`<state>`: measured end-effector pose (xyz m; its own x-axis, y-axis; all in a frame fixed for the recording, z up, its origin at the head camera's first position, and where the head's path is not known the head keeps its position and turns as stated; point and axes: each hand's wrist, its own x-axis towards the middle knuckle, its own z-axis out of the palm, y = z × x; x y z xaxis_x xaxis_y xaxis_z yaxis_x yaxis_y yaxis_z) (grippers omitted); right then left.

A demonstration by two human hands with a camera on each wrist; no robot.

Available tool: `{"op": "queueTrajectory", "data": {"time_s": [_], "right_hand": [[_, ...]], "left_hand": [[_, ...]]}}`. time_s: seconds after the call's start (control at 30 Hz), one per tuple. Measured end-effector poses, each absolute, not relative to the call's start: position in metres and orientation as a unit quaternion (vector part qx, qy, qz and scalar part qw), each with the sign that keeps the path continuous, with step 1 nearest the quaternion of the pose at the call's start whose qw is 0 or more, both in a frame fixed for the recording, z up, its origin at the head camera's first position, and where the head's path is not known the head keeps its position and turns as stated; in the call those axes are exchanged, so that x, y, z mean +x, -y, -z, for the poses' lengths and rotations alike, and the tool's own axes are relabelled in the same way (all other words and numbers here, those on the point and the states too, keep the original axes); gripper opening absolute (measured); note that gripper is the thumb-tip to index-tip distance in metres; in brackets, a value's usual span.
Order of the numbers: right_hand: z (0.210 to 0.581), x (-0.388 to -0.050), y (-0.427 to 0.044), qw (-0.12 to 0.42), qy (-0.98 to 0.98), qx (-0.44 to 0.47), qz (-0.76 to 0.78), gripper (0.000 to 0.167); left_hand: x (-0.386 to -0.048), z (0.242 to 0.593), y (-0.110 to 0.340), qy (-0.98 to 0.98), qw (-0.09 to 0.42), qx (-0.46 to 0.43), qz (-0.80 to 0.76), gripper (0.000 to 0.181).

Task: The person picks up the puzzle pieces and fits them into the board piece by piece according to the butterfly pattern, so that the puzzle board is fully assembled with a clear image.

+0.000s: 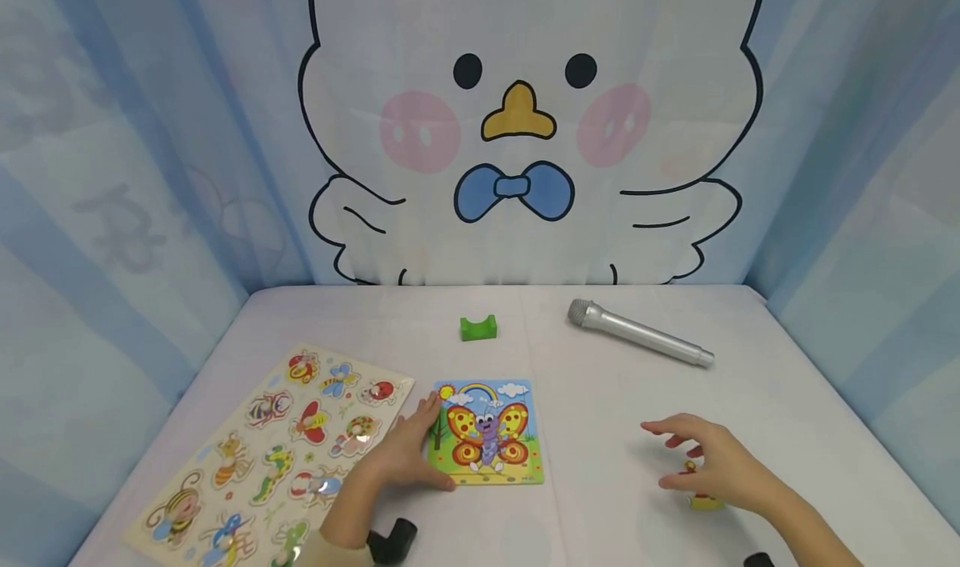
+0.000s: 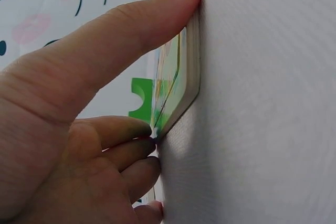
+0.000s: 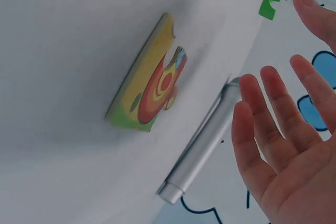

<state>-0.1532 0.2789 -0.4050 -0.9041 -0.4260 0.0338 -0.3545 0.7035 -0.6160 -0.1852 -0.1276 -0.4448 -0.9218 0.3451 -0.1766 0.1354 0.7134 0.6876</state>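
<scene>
A square butterfly puzzle (image 1: 487,434) lies flat on the table in the head view. My left hand (image 1: 408,450) rests at its left side, fingertips against the left edge and thumb at the lower edge. In the left wrist view the left thumb (image 2: 121,40) is stretched along the board's side. My right hand (image 1: 720,467) hovers with spread fingers, holding nothing. Below it lies a puzzle piece (image 1: 705,503), partly hidden by the hand. The right wrist view shows that piece (image 3: 149,82) apart from the fingers, yellow and green with red-orange rings.
A large wooden board of insect pieces (image 1: 247,442) lies on the left, partly under the left forearm. A green notched block (image 1: 478,328) stands behind the puzzle. A silver microphone (image 1: 641,333) lies at the back right. Printed curtains enclose the table.
</scene>
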Motion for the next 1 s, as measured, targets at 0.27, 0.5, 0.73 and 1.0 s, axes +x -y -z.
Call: {"op": "queueTrajectory", "data": {"time_s": [0.27,0.5,0.73,1.0], "right_hand": [[0.410,-0.146,-0.299,0.104,-0.928,-0.180,0.309,0.065],[0.413,-0.142,-0.310,0.102,-0.939,-0.182,0.273,0.064],[0.417,-0.141,-0.316,0.126,-0.946,-0.173,0.244,0.061],[0.422,-0.144,-0.318,0.110,-0.951,-0.189,0.219,0.059]], "left_hand": [[-0.186,0.446,0.128,-0.912,0.147,0.131,-0.359,0.112],[-0.186,0.446,0.128,-0.912,0.147,0.129,-0.360,0.112],[-0.186,0.446,0.128,-0.917,0.135,0.138,-0.348,0.113],[-0.186,0.446,0.128,-0.916,0.140,0.134,-0.351,0.112]]}}
